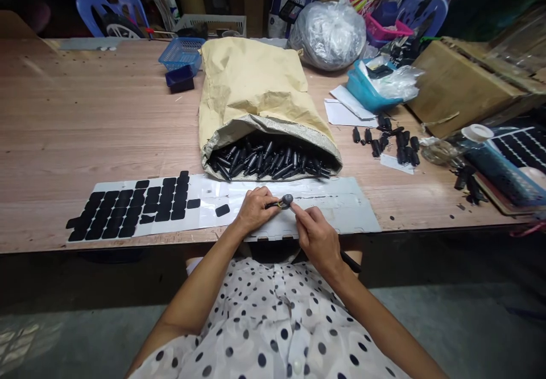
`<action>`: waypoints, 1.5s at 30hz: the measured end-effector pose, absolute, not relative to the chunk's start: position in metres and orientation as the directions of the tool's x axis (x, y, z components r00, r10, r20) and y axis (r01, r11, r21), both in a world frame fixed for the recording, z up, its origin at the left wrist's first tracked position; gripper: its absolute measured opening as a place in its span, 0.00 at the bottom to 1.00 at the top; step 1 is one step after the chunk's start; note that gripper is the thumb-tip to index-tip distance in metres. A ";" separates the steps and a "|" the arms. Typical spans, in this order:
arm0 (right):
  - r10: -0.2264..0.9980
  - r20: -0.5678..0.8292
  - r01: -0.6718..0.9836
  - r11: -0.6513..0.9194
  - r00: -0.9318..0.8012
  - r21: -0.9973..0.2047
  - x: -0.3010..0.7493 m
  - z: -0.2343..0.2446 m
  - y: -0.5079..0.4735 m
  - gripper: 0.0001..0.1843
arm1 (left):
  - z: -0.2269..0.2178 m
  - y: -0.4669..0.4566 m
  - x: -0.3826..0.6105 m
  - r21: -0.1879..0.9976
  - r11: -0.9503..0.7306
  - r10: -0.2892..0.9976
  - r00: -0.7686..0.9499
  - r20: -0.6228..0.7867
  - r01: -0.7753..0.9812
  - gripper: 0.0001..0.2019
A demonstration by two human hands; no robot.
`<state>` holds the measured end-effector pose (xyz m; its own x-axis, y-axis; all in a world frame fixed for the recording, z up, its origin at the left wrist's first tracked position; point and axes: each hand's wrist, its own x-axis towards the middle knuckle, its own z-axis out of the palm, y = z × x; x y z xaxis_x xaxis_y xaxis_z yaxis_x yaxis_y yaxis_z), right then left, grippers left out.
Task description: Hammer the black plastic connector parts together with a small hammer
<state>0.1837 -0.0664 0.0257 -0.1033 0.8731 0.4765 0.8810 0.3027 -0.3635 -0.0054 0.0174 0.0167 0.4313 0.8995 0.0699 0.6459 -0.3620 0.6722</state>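
Note:
My left hand (255, 209) is closed around a small black plastic part (281, 202) at the near edge of the wooden table (85, 134). My right hand (315, 235) pinches the rounded end of that same part with fingertips pressed together. Both hands hover over a white backing sheet (341, 208) that carries rows of black adhesive pads (132, 208) on its left half. Just behind the hands lies a tan paper sack (251, 83) on its side, its mouth open toward me and filled with several black parts (268, 160).
A loose cluster of black parts (390, 143) lies to the right. Further right are a blue tray (367, 91), a cardboard box (456, 86) and another pad sheet (522, 148). A blue basket (181, 54) and a clear plastic bag (328, 34) stand at the back.

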 end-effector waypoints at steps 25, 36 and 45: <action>0.707 0.450 0.831 -0.390 0.546 -0.397 0.324 0.001 -0.010 0.19 | 0.019 0.006 -0.005 0.600 -0.400 0.890 0.449 0.076 0.693 0.08; 0.635 0.537 0.830 -0.377 0.555 -0.411 0.319 -0.009 -0.005 0.14 | 0.016 -0.070 -0.024 0.416 -0.644 0.719 0.694 0.041 0.642 0.08; 0.640 0.482 0.797 -0.415 0.598 -0.438 0.319 -0.010 -0.003 0.17 | 0.042 -0.052 -0.030 0.531 -0.628 0.732 0.663 0.156 0.568 0.17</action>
